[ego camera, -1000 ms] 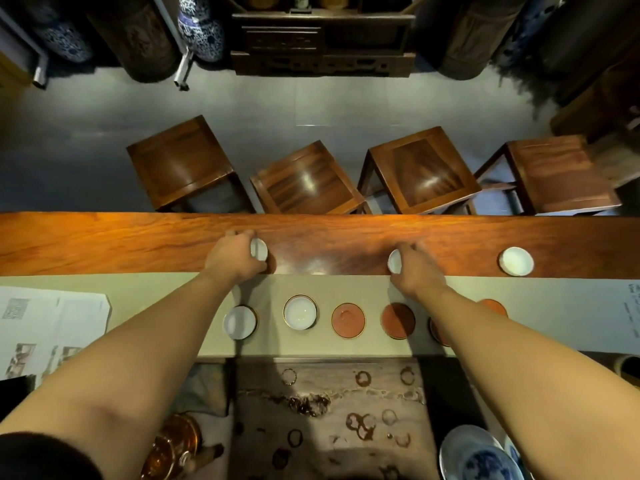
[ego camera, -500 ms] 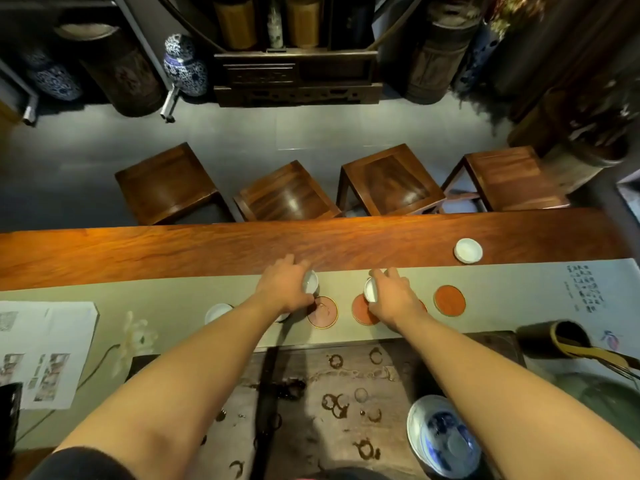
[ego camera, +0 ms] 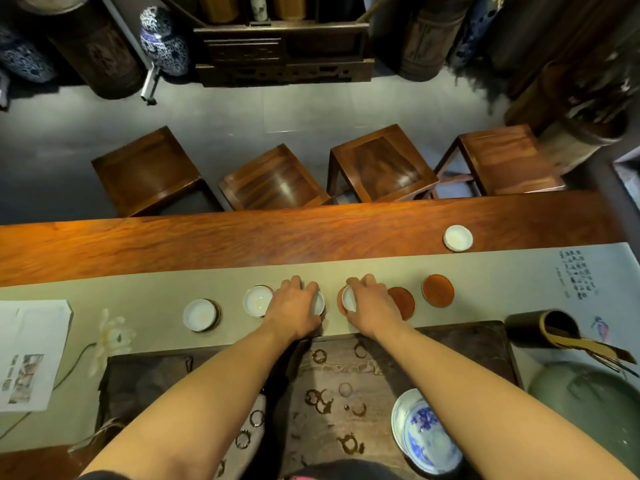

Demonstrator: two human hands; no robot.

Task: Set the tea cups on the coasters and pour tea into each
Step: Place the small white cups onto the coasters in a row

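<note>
White cup (ego camera: pixel 319 304) in L hand (ego camera: pixel 293 307) fingers | cup (ego camera: pixel 348 298) in R hand (ego camera: pixel 372 304)

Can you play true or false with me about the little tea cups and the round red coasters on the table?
1. Each hand is holding a small white cup. True: the left hand grips one cup and the right hand grips another cup.
2. All the coasters already have cups on them. False: two red coasters on the right are bare.
3. One white cup sits alone on the bare wood, past the runner. True.
4. Someone is sitting on the stools. False: all four stools are vacant.
5. The cups on the left are full of dark tea. False: their insides look white, with no dark tea.
</note>
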